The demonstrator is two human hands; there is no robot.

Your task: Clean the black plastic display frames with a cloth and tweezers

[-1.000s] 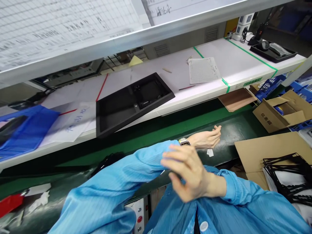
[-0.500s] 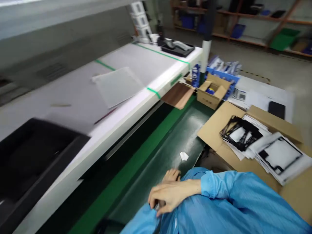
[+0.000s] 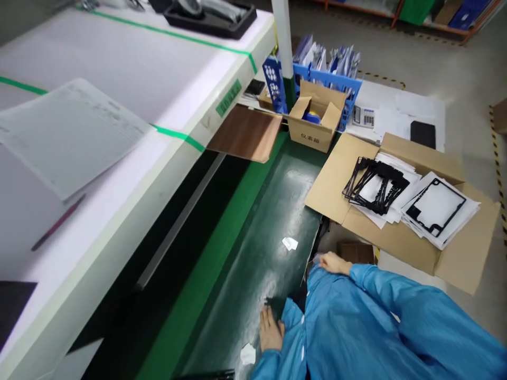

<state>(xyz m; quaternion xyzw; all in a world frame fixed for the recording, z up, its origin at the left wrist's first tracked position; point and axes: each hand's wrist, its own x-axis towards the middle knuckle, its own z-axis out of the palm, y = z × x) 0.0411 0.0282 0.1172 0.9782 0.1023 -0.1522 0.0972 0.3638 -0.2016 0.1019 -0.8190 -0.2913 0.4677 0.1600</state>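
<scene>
My left hand (image 3: 271, 328) is low in the view beside the front of my blue smock (image 3: 344, 322), over the green work surface (image 3: 273, 216). Its fingers are stretched out, with the thumb apart. A small dark thing (image 3: 267, 302) shows at its fingertips; I cannot tell what it is. Farther right, my right hand (image 3: 335, 263) is closed at the upper edge of the smock, its fingers curled on the cloth. Two white paper scraps lie on the green surface: one scrap (image 3: 290, 243) ahead of my hands, another scrap (image 3: 247, 354) just left of my left hand.
At right, an opened cardboard box (image 3: 328, 184) bears black frames (image 3: 378, 184) and white sheets (image 3: 435, 240). Behind are a small carton (image 3: 311, 137), a blue basket (image 3: 336, 80) and a calculator (image 3: 363, 116). A white bench (image 3: 119, 211) at left holds paper (image 3: 79, 137) and a pen (image 3: 58, 222).
My hands were together, the right at the left sleeve cuff; now they are apart. The right hand has moved right to the smock's edge. The view has swung right and down.
</scene>
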